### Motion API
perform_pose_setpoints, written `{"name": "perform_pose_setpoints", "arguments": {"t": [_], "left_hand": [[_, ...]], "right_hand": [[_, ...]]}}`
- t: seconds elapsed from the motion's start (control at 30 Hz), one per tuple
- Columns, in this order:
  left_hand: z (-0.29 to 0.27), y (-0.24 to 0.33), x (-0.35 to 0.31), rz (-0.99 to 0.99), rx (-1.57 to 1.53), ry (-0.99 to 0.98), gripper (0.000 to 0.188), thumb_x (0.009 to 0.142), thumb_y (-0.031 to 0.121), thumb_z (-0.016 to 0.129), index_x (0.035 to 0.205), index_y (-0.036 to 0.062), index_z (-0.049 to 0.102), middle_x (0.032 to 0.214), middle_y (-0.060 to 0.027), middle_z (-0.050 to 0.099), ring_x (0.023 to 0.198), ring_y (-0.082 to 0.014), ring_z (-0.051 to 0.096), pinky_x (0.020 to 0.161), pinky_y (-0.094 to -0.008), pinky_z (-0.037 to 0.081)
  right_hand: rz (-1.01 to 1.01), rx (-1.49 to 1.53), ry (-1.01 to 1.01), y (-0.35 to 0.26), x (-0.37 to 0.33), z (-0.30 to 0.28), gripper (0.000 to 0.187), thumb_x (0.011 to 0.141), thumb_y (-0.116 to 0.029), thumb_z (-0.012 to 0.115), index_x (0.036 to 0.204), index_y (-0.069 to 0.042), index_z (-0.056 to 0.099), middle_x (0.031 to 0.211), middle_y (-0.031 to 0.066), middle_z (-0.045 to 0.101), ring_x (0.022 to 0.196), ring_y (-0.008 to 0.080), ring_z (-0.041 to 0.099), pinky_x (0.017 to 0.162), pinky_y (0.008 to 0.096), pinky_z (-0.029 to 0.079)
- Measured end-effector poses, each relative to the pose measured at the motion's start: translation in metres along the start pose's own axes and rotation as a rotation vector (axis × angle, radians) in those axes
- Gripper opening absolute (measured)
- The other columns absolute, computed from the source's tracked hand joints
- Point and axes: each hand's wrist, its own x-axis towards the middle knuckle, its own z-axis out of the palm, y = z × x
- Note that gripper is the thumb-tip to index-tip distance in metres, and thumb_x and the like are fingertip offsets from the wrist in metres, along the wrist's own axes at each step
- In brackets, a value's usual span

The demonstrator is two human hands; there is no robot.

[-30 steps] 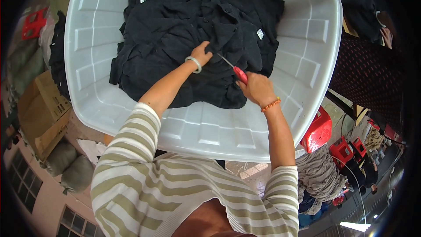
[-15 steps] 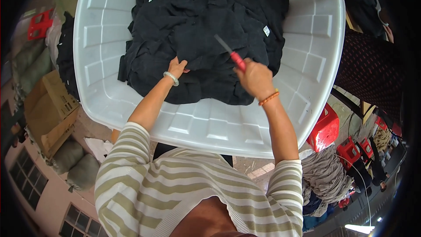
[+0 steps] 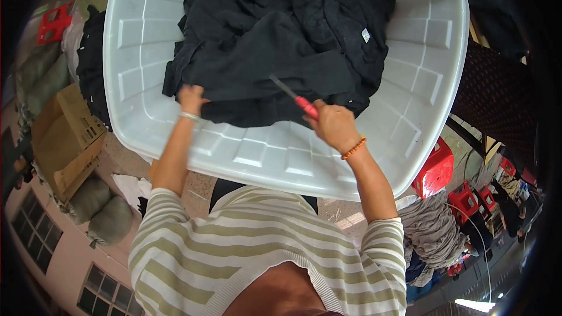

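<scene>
My right hand (image 3: 336,127) is closed around the red handle of a tool (image 3: 305,107) with a slim grey blade. The blade points up and left over black garments (image 3: 263,41) heaped in a large white plastic tub (image 3: 304,167). At the near left edge of the heap, my left hand (image 3: 192,99) pinches the cloth, slightly blurred. Small white labels (image 3: 366,35) show on the garments. The nearest garment lies fairly smooth, its lower edge running between my hands.
Beyond the tub's left side are more black cloth (image 3: 92,76), a cardboard box (image 3: 70,134) and stuffed sacks (image 3: 110,220). On the right stand a red stool (image 3: 434,169) and a heap of grey-brown cloth (image 3: 434,231). Patterned dark fabric (image 3: 494,90) hangs beside the tub's right rim.
My left hand has moved left and slightly nearer to the cloth's left corner. The front garment lies smoother. My right hand, holding the tool, has come a little nearer.
</scene>
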Motion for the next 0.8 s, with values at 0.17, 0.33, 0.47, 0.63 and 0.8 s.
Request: {"name": "perform_pose_setpoints", "arguments": {"t": [0.17,0.33,0.47,0.63,0.8], "left_hand": [[-0.128,0.069,0.054,0.003,0.311,0.637,0.051,0.078,0.022,0.063,0.116,-0.0098,0.051,0.108,-0.0235,0.059,0.097,-0.0293,0.061,0.083,-0.0398,0.051],[-0.040,0.102,0.046,0.578,0.721,0.421,0.057,0.074,0.026,0.067,0.121,-0.0015,0.053,0.121,-0.0201,0.056,0.114,-0.0363,0.052,0.099,-0.0436,0.038],[0.078,0.154,-0.002,0.667,1.036,-0.375,0.074,0.063,0.024,0.079,0.129,0.0131,0.048,0.135,-0.0101,0.046,0.129,-0.0318,0.039,0.102,-0.0476,0.036],[0.129,0.126,-0.003,0.683,1.310,-0.671,0.076,0.074,0.029,0.074,0.140,0.0214,0.038,0.142,-0.0053,0.039,0.136,-0.0288,0.028,0.109,-0.0663,0.008],[0.112,0.115,0.001,0.580,1.156,-0.832,0.027,0.082,0.022,0.065,0.108,0.0135,0.063,0.107,-0.0048,0.066,0.109,-0.0243,0.053,0.104,-0.0597,0.022]], "right_hand": [[0.084,-0.015,0.020,0.020,-0.016,0.002,0.029,0.085,-0.033,0.064,0.089,-0.005,0.059,0.067,0.0182,0.064,0.064,0.0370,0.063,0.060,0.0448,0.050],[0.107,-0.056,-0.100,0.012,-0.019,0.022,0.027,0.085,-0.030,0.063,0.091,-0.004,0.059,0.070,0.0185,0.065,0.067,0.0352,0.066,0.062,0.0431,0.053],[0.095,-0.068,-0.126,-0.007,-0.013,0.022,0.026,0.085,-0.028,0.063,0.091,-0.003,0.059,0.070,0.0186,0.065,0.067,0.0351,0.066,0.062,0.0428,0.053],[-0.016,-0.034,-0.170,-0.022,-0.013,0.021,0.028,0.083,-0.031,0.066,0.091,-0.005,0.061,0.067,0.0181,0.064,0.065,0.0348,0.065,0.060,0.0430,0.051],[-0.152,0.010,-0.223,-0.026,-0.020,0.023,0.028,0.082,-0.031,0.066,0.091,-0.005,0.061,0.067,0.0179,0.064,0.066,0.0349,0.065,0.060,0.0430,0.051]]}}
